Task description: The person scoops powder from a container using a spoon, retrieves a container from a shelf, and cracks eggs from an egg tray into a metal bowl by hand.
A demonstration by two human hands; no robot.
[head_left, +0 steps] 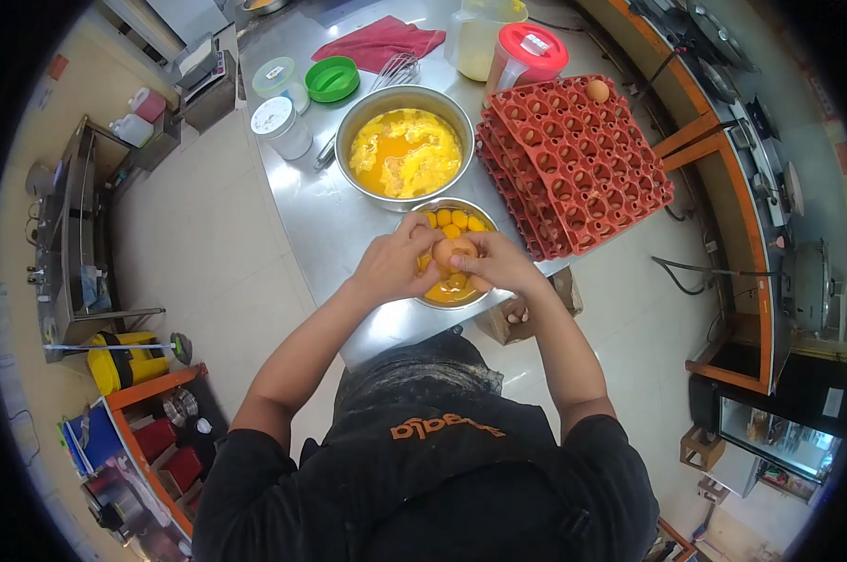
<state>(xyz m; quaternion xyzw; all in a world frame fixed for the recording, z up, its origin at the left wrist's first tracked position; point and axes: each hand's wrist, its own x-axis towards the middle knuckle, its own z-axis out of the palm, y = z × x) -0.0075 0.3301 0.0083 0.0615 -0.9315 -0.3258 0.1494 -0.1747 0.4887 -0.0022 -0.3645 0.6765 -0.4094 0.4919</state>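
Note:
Over a metal bowl near the table's front edge, my left hand and my right hand are closed around a brown egg. The fingers partly cover the egg, and I cannot tell how far its shell is cracked. Several whole egg yolks lie in the bowl beneath, in yellow liquid. Directly behind stands a larger metal bowl of partly mixed yellow egg and paler streaks.
Stacked red egg trays stand right, one egg on top. A whisk, green lid, white-topped jar, red cloth and red-lidded container sit behind. Below the table's edge, a box holds eggshells.

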